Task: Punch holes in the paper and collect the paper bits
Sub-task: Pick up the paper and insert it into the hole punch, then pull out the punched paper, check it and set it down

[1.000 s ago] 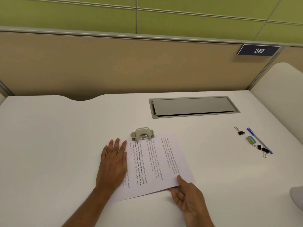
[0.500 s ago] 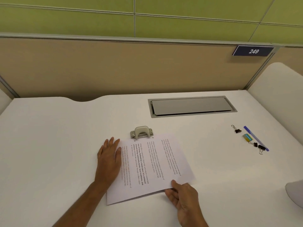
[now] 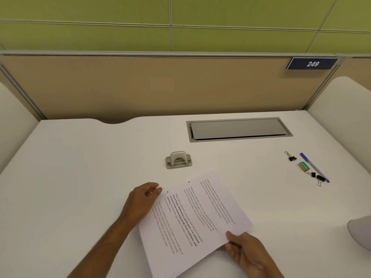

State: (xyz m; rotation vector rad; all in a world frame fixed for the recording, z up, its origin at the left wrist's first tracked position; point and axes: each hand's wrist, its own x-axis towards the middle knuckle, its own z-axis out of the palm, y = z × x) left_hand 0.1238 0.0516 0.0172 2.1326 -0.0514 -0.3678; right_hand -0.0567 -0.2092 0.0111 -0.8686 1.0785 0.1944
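- Paper (image 3: 192,217): printed sheets lying askew on the white desk (image 3: 80,177), spanning the gap between my two hands. Two punched holes (image 3: 167,191) sit along the far edge, just beside the left fingertips.
- Hole punch (image 3: 178,159): stands beyond the left hand, apart from the paper's far edge, with a strip of desk surface between them.
- Room to move: a wide stretch of desk runs left of the left hand to the desk's edge. A narrower stretch lies right of the right hand.
- Cable flap (image 3: 239,129): set flush in the desk, beyond the right hand and past the punch, near the beige partition (image 3: 140,87).
- Binder clips (image 3: 290,156) and a blue pen (image 3: 314,167): well right of the right hand, near the desk's right edge.
- Left hand (image 3: 144,199): the forearm enters from the lower left and the fingers curl at the paper's far-left corner. I cannot tell whether they pinch it.
- Right hand (image 3: 247,251): thumb on top, fingers beneath, pinching the near-right corner, which is raised slightly.
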